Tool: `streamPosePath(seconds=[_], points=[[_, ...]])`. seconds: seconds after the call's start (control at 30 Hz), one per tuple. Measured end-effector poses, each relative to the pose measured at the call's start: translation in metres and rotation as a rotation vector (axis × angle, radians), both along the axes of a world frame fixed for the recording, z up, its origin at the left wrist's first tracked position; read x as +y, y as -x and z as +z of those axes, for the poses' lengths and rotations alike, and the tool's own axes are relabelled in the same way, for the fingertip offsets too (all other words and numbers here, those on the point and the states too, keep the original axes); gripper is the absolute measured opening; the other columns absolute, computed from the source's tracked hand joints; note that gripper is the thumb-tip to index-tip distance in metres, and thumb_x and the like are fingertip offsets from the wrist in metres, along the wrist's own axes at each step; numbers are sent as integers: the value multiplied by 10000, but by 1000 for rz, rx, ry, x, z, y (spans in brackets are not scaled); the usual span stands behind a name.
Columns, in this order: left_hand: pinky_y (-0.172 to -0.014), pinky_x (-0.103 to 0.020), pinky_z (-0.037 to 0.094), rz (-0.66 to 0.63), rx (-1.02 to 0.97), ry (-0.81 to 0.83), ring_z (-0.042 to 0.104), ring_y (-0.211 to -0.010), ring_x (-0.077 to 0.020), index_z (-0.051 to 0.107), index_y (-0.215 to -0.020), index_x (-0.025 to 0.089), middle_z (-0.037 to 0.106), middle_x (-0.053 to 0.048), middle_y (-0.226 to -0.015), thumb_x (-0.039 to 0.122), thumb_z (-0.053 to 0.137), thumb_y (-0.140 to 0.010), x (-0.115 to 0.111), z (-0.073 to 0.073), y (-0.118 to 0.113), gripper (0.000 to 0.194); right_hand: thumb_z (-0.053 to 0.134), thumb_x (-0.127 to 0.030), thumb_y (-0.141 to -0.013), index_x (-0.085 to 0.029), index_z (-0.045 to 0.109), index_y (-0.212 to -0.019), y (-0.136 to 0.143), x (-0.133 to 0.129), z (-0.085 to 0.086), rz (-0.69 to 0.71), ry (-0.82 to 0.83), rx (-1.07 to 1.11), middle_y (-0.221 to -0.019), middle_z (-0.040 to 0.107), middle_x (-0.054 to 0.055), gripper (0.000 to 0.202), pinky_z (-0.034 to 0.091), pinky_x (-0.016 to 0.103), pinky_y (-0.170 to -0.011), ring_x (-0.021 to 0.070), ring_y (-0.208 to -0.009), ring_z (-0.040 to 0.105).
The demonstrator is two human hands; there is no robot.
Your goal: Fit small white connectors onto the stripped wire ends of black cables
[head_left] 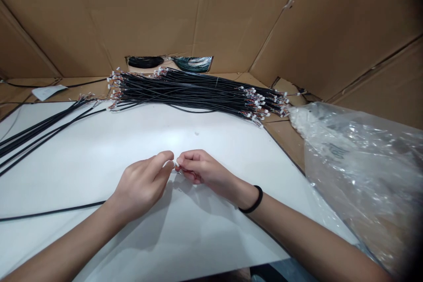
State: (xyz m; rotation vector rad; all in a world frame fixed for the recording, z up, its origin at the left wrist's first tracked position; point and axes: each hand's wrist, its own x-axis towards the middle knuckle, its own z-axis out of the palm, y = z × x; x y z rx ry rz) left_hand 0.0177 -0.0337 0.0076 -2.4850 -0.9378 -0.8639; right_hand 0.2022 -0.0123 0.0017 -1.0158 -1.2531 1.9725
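Over the middle of the white work surface (139, 128), my two hands meet fingertip to fingertip. My left hand (145, 180) is closed in a pinch round the thin wires at the end of a black cable (66, 209), which runs out to the left under my wrist. Opposite it, my right hand (201, 167) pinches a small white connector (176, 164) at the wire ends. Thin wires show in the gap between the hands. My fingers hide most of the connector and the wire ends.
A thick bundle of black cables (185, 92) with white connectors lies along the back. More black cables (42, 128) lie at the left. A clear plastic bag (357, 163) spreads at the right. Cardboard walls (165, 13) rise behind, with a slot showing coiled cable (145, 62).
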Motion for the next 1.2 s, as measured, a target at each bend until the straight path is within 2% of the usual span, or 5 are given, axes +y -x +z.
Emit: streamPosePath(seconds=[0.1,0.3,0.47,0.93,1.2], points=[[-456,-219,384,-8,-80,101,559,-533,-84,602,-837,166,640,-50,-934,74,499,-865,2,-3,1,140,644,-409,-763,-151,562,-666,-1,0,-2,-3,-35,7,-474,407,-57,288,205,198,-403,58,-429,297],[-540,-214,477,-67,-435,609,526,-548,-44,676,-788,153,550,-54,-969,122,564,-840,5,2,0,127,638,-441,-798,-157,539,-690,-1,0,-9,-6,-99,67,-489,416,-68,319,231,191,-395,53,-415,309],[-503,-198,470,-53,-518,762,536,-538,-47,684,-728,148,551,-40,-902,121,560,-825,7,5,-3,160,632,-427,-822,-151,552,-716,-2,0,-12,-14,-136,54,-507,415,-72,306,240,186,-397,47,-418,318],[-437,-225,393,1,-146,129,561,-493,-68,612,-759,137,596,-62,-934,67,556,-828,3,-3,0,114,656,-434,-780,-158,552,-692,0,-1,-7,-9,-51,70,-489,407,-68,308,208,193,-387,51,-418,291],[-438,-228,401,13,-57,59,592,-507,-83,601,-762,139,629,-70,-938,62,526,-838,3,0,0,131,651,-447,-783,-157,546,-680,0,-1,-6,-16,-59,48,-488,393,-68,326,206,194,-387,51,-419,283]])
